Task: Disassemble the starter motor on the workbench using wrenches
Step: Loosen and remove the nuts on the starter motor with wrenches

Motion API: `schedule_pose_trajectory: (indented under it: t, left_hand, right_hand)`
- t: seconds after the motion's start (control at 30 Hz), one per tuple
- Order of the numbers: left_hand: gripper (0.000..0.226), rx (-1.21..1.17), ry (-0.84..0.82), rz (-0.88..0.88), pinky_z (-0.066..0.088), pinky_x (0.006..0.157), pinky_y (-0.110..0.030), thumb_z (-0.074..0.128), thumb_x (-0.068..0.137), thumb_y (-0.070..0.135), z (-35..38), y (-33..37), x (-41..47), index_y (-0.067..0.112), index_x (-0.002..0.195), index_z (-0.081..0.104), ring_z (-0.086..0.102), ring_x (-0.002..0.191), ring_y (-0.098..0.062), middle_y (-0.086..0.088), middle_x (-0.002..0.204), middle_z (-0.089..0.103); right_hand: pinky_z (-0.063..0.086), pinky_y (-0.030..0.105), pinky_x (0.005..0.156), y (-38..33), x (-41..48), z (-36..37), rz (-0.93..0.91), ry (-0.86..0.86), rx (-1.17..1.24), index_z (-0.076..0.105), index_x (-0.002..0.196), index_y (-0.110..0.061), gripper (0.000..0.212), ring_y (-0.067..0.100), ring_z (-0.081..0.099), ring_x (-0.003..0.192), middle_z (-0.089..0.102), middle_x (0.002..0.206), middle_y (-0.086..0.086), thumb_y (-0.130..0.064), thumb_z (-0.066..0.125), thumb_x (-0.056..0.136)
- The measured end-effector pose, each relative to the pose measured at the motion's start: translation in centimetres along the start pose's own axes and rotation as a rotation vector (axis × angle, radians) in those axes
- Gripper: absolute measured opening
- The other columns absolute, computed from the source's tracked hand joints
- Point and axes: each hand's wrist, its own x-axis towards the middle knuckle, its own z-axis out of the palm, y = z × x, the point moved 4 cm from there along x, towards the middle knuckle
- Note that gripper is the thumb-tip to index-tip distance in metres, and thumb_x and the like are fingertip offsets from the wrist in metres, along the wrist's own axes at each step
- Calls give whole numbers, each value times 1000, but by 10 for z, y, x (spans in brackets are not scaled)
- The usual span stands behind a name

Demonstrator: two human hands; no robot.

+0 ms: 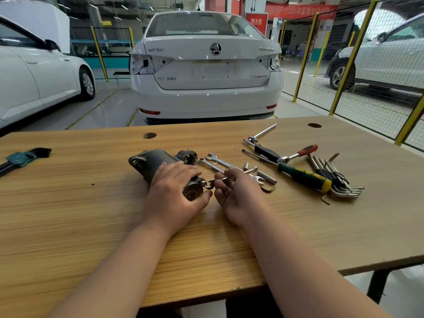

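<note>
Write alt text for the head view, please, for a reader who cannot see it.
The left hand holds a starter motor on a wooden workbench while the right hand pinches a small wrench at its end. Spare wrenches, a ratchet, a screwdriver and hex keys lie to the right; a white car stands beyond.

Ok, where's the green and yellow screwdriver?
Look at the light wooden workbench, to the right of the right hand. The long screwdriver lies between the red-handled ratchet and the black bundle of hex keys; only it has a green-and-yellow handle.
</note>
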Motion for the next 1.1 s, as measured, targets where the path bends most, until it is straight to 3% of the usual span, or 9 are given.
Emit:
schedule_pose_trajectory:
  t: [0.1,0.17,0.3,0.63,1.1]
  left_hand:
    - [46,10,11,-20,12,112,-42,62,69,47,0,0,-1,20,106,67,49,119,-20,3,115,63]
    - [54,21,16,-58,7,113,-45,54,67,54,1,-3,-2,23,110,65,35,130,-23,3,128,54]
    - [63,39,-26,-176,13,113,-47,52,66,60,1,-13,-5,30,121,57,10,140,-24,6,143,39]
    - [60,49,1,-188,18,111,-39,58,66,62,4,-19,-5,28,116,60,19,138,-21,8,130,52]
    - [56,53,-1,-184,16,111,-39,73,69,50,4,-17,-5,25,117,60,19,138,-25,5,131,52]
  right_hand:
    - [44,17,37,2,1,2,6,-17,-21,52,87,-8,15,9,58,39,66,53,4,-18,47,98]
    - [45,18,38,3,2,3,15,-35,-36,52,91,-8,12,10,60,41,67,55,5,-17,47,97]
    - [48,19,40,3,1,4,43,-71,-60,51,94,-3,9,13,61,43,66,55,7,-10,44,95]
    - [49,17,40,3,6,3,76,-62,4,51,89,0,13,10,59,40,64,51,7,-7,45,98]
    - [44,16,40,5,12,7,25,-81,-29,54,92,-7,9,6,51,37,63,52,2,-11,48,96]
